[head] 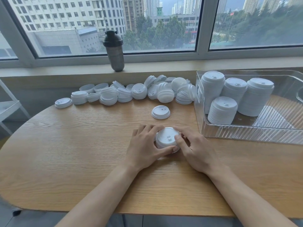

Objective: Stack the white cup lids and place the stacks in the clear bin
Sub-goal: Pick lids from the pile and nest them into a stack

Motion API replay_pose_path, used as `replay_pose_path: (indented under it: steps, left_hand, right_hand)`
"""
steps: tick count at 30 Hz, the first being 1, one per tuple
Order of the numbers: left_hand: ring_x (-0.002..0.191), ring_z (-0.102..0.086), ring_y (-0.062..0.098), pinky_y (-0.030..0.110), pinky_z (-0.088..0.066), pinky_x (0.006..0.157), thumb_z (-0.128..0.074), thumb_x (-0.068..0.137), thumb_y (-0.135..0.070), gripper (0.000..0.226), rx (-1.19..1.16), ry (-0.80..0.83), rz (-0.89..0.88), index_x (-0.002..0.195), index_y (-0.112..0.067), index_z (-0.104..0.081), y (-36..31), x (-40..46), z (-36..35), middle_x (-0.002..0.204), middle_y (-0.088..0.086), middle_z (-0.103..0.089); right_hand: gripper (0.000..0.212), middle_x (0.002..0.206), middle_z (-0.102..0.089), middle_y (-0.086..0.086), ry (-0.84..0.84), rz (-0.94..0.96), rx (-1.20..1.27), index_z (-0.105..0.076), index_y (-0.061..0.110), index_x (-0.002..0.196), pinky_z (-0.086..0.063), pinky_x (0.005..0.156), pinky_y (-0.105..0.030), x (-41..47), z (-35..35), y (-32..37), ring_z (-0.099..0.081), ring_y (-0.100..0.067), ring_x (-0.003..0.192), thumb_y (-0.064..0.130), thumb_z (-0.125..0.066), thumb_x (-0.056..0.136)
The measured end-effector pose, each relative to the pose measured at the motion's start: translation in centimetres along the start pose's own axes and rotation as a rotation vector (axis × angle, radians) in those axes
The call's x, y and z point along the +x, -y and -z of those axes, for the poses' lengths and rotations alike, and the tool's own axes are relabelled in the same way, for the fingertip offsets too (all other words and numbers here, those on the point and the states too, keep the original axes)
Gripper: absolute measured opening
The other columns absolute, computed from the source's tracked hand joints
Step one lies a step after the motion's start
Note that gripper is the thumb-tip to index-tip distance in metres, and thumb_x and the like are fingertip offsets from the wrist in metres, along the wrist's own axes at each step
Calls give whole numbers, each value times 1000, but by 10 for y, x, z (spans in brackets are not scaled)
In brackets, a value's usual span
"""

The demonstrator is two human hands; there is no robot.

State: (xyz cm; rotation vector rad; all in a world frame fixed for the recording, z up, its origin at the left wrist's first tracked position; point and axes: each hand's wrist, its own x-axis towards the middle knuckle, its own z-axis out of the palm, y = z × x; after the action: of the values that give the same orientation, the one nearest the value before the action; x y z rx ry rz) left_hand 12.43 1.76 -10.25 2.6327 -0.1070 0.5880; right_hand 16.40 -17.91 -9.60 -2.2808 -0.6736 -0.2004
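Short lid stack [167, 139] upright mid-table; four tall stacks [223, 110] in clear bin [246, 134].

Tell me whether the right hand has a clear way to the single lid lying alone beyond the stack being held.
Probably yes. The lone lid lies flat on bare table just beyond the small stack, nothing between. But the right hand would first have to release that stack.

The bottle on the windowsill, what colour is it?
The bottle is dark smoky grey with a black cap, seen in the head view.

Wooden table by a city window
A dark shaker bottle [114, 51] stands on the far windowsill [164, 67]; daylight, high-rises and trees beyond the window [114, 25].
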Motion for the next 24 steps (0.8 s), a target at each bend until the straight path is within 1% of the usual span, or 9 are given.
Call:
replay_pose_path:
  steps: [5,7,10,12,16,18,21,22,24]
  left_hand:
    - [119,-40,4,23,-26,100,-51,68,-94,87,13,10,-11,134,-37,-60,1,0,-1,123,-22,-57]
    - [121,-40,4,23,-26,101,-52,69,-94,88,19,14,-15,134,-36,-60,1,1,-2,123,-21,-57]
    - [125,-42,6,25,-28,106,-50,68,-95,90,23,16,-24,134,-34,-61,2,1,-2,123,-19,-58]
    - [127,-42,6,27,-30,108,-48,68,-95,92,21,18,-29,134,-33,-61,1,1,-2,124,-18,-59]
    - [128,-41,6,31,-32,110,-47,68,-95,93,23,32,-32,136,-32,-61,2,1,0,124,-18,-59]
    - [128,-41,4,28,-31,109,-54,69,-92,89,-4,24,-30,135,-33,-61,4,1,0,126,-21,-57]
    - [125,-43,-1,23,-28,107,-59,76,-81,75,-129,-51,12,132,-32,-62,9,0,6,125,-25,-58]
    - [122,-46,0,24,-29,107,-58,79,-75,67,-166,-90,42,130,-31,-63,12,0,9,123,-25,-60]
    - [120,-51,7,31,-34,109,-52,83,-62,57,-193,-162,120,126,-27,-65,23,0,16,119,-19,-63]
  right_hand:
    - [40,139,-57,22,-7,-22,-45,-58,32,141,-39,101,-22,-1,0,3,-47,1,130,40,-49,104]
    - [40,140,-57,20,-3,-32,-63,-57,32,143,-37,102,-21,-1,0,4,-45,0,131,39,-48,104]
    - [40,140,-59,17,3,-37,-94,-56,31,143,-39,106,-28,-1,1,5,-46,-5,133,38,-48,104]
    - [41,139,-60,17,13,-40,-108,-56,31,143,-39,107,-32,-1,1,4,-45,-4,133,39,-47,104]
    - [40,140,-60,17,19,-41,-98,-58,31,142,-38,108,-31,1,1,2,-44,-3,133,39,-48,104]
    - [40,139,-60,17,16,-41,-75,-59,31,141,-36,107,-26,0,1,2,-44,0,132,39,-48,104]
    - [38,137,-61,19,-9,-33,-49,-60,32,140,-33,97,-17,-1,1,1,-45,4,128,41,-48,104]
    - [40,135,-62,19,-14,-35,-43,-59,32,139,-34,95,-17,-1,2,1,-47,3,126,44,-46,104]
    - [48,131,-63,18,-11,-44,-27,-58,33,140,-39,93,-22,-2,2,1,-53,-2,121,55,-42,100]
